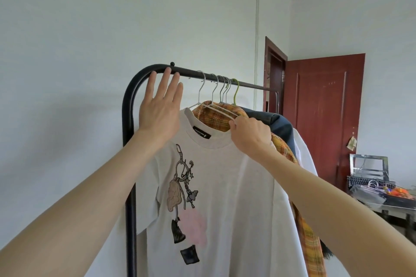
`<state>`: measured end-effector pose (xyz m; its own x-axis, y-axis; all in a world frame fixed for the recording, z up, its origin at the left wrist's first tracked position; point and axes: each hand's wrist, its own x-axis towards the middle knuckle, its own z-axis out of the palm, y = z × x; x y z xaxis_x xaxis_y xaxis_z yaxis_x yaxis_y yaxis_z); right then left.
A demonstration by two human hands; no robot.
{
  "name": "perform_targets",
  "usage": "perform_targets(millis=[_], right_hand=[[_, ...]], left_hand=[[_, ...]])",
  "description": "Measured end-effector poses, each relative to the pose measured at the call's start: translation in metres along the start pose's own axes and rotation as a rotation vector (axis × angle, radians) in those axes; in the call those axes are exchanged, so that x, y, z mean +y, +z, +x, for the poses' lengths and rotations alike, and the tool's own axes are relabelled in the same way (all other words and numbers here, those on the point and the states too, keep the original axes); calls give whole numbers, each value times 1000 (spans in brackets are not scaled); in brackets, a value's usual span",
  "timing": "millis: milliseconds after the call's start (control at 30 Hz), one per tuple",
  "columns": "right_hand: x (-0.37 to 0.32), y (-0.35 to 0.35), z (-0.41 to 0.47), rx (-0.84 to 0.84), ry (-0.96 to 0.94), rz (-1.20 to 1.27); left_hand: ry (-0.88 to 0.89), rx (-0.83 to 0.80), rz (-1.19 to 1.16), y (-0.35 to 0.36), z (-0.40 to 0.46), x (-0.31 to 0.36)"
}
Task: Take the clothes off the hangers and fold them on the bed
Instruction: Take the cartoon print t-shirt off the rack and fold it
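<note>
Right hand (248, 134) grip pinching white hanger (221, 109); left hand (161, 105) flat, fingers straight.

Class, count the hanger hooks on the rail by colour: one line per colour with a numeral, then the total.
Silver metal hooks: 4
Green hook: 1
Total on the black rail: 5
</note>
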<state>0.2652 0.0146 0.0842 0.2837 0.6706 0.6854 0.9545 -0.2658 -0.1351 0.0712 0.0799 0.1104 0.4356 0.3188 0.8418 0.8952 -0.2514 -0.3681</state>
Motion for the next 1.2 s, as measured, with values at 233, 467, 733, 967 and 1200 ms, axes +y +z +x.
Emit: perform_targets(millis=[233,467,733,967,1200], right_hand=[[12,-36,16,122,69,-4],[51,-29,-47,38,122,115],[119,-25,-183,-154,224,40],[168,-97,-305,-230,326,-153],[186,-228,-424,-110,564,-372]], left_hand=[[2,33,-97,-3,0,9],[9,-48,-593,0,-36,51],[-108,-244,-1058,-11,-128,138],[2,-396,-1288,-54,-192,220],[272,-480,-1522,-167,-225,303]])
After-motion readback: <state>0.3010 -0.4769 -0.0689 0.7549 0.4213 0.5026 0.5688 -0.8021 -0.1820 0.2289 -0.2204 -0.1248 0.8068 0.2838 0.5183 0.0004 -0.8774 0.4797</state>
